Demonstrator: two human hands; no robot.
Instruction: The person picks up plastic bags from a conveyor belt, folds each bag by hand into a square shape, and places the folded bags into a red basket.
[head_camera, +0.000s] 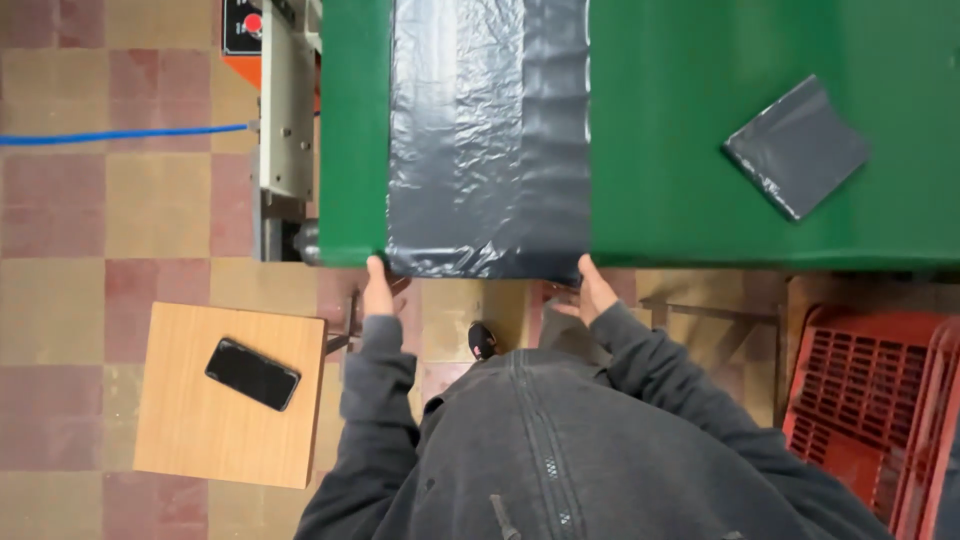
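Fingers (378, 272) of both hands gripping grey plastic sheet (487, 130) edge, green table (700, 130)

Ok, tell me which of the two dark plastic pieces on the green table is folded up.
The small dark square at the table's right, lying apart; the long sheet between both hands lies spread flat.

dark grey plastic sheet (487, 140) | crinkly, glossy | lay flat along the green table (700, 130) | near edge reached the table's front edge
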